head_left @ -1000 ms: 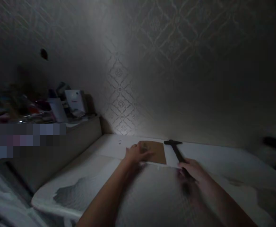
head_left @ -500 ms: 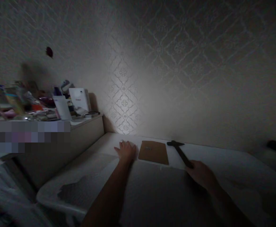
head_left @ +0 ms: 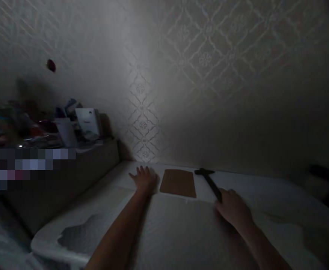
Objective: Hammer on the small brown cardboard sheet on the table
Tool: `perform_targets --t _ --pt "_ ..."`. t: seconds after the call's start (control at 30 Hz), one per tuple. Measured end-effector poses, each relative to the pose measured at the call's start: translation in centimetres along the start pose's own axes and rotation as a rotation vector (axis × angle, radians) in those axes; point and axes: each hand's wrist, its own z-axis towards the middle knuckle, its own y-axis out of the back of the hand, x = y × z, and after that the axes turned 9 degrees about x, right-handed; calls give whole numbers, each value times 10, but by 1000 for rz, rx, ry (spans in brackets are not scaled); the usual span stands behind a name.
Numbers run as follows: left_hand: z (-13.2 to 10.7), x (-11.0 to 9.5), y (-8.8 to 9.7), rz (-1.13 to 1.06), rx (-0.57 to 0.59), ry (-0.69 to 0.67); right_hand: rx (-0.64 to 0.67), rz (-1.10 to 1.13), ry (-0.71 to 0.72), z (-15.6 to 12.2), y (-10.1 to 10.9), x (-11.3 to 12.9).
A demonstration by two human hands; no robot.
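My left hand [head_left: 144,180] rests on the white table with its fingers spread, just left of a flat brown board [head_left: 178,183]. A small, faint mark shows near the board's left side, too dim to make out. In my right hand [head_left: 233,206] is the handle of a dark hammer [head_left: 212,183]. The hammer's head points away from me, close to the wall and to the right of the board.
On the left a raised cabinet [head_left: 91,168] carries clutter, including a white box [head_left: 88,122] and a pale container [head_left: 65,131]. A patterned wall [head_left: 181,93] rises behind the table [head_left: 178,225]. Some dark object [head_left: 326,183] is at the right edge.
The view has shifted slightly and grown dimmer. My left hand's fingers look more stretched out. Small grey pieces seen on the board earlier are now barely visible. The hammer stays in my right hand.
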Motion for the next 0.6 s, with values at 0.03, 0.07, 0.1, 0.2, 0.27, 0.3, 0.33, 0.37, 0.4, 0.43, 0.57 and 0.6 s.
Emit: perform_targets --t 0.03,0.07,0.1,0.2,0.27,0.3,0.33,0.37,0.4,0.43,0.57,0.6 --pt "3 2 0 -3 3 5 -10 -4 1 -1 1 1" --pt "6 5 1 -8 11 10 -22 -11 1 -2 1 2" --pt "9 7 2 -18 12 9 -34 -22 2 -2 2 3" --pt "13 15 5 -51 13 -14 -97 -49 9 -4 2 6" --pt "14 18 6 -60 -13 -53 -157 -42 31 -3 3 7" --pt "14 19 7 -55 -29 -74 -188 -25 56 -3 3 8" --pt "14 20 7 -39 -44 -94 -216 1 89 -3 3 9" --pt "14 20 8 -14 -58 -113 -237 32 127 -2 3 11" --pt "14 20 9 19 -68 -132 -249 68 171 -2 2 12" --pt "14 19 10 57 -74 -155 -255 108 220 -2 1 15" --pt "14 16 16 158 -78 -230 -178 247 445 -4 -9 26" --pt "13 15 18 167 -77 -239 -134 265 491 -5 -13 30"
